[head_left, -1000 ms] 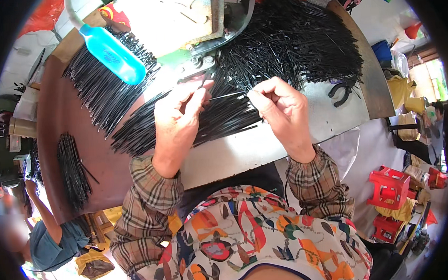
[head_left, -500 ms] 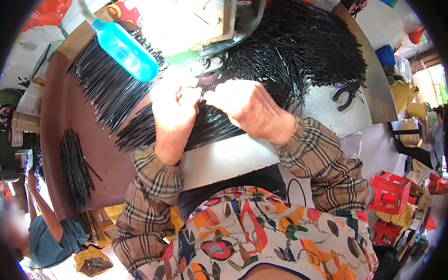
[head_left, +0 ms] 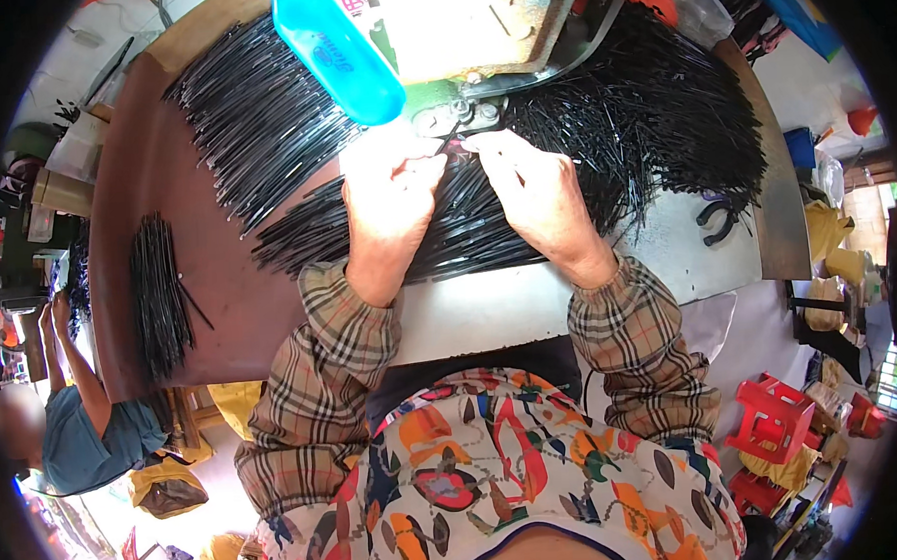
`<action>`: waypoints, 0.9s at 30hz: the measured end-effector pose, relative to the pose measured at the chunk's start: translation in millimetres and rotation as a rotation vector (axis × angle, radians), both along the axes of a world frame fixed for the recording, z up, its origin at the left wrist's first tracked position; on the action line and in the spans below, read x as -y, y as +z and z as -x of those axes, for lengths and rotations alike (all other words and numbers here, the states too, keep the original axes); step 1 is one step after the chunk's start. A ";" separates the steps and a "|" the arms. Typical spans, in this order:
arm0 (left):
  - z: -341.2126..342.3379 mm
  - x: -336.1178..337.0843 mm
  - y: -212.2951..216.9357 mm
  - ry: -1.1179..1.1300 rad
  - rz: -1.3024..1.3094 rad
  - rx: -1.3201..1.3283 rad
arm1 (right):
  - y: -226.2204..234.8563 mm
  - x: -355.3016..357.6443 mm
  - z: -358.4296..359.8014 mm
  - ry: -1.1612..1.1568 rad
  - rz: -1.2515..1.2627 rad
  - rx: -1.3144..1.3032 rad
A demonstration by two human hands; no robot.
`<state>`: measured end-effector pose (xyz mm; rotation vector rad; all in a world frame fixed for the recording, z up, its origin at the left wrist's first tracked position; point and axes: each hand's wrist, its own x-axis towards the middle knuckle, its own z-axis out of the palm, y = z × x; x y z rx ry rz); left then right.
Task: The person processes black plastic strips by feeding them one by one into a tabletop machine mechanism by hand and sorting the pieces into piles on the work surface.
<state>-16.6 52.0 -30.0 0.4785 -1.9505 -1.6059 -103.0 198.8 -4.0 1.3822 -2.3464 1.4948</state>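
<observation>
My left hand [head_left: 391, 212] is closed in a pinch on a thin black strip [head_left: 449, 136], which sticks up past the fingertips at a slant. Close beside it, my right hand [head_left: 543, 196] is also closed, thumb and forefinger pinched together; what they hold, if anything, is too small to make out. Both hands are just in front of a bolted metal machine part [head_left: 461, 114], over a loose pile of glossy black strips [head_left: 456, 220]. A blue lamp [head_left: 344, 59] shines over the left hand and washes out its detail.
More black strips lie in a bundle [head_left: 261, 118] at the far left, a small bundle [head_left: 159, 293] nearer left, and a large heap [head_left: 652, 121] at right. A tool with black looped handles [head_left: 716, 218] lies beside the heap. Another person [head_left: 90, 426] sits at left. Red crates [head_left: 772, 418] stand lower right.
My view has shifted, so the table and lamp sit further right in the picture. My hands have drawn slightly apart, and a black strip now shows above the left fingertips.
</observation>
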 end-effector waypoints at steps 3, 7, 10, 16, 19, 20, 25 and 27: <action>2.3 -3.0 -1.9 -0.008 0.006 -0.025 | -0.5 1.0 -0.9 -0.019 -0.009 0.029; 1.0 -5.9 3.3 -0.020 -0.046 -0.028 | -1.9 2.6 -1.0 -0.029 0.003 0.059; 1.0 -8.4 10.6 -0.026 -0.043 -0.003 | -11.0 4.1 2.9 -0.037 0.025 0.048; 6.8 7.6 0.9 -0.002 0.324 -0.006 | -21.9 8.3 17.1 0.017 0.067 0.266; 14.7 7.1 10.0 0.009 0.332 -0.039 | -20.7 14.1 25.7 0.034 0.142 0.228; 17.6 8.2 11.2 0.008 0.298 -0.056 | -20.8 15.5 28.6 0.028 0.150 0.221; 21.7 18.6 16.4 -0.050 0.405 0.117 | -25.6 21.4 33.6 0.022 0.210 0.197; 22.5 19.1 16.1 -0.037 0.453 0.110 | -25.3 22.0 32.6 0.006 0.204 0.246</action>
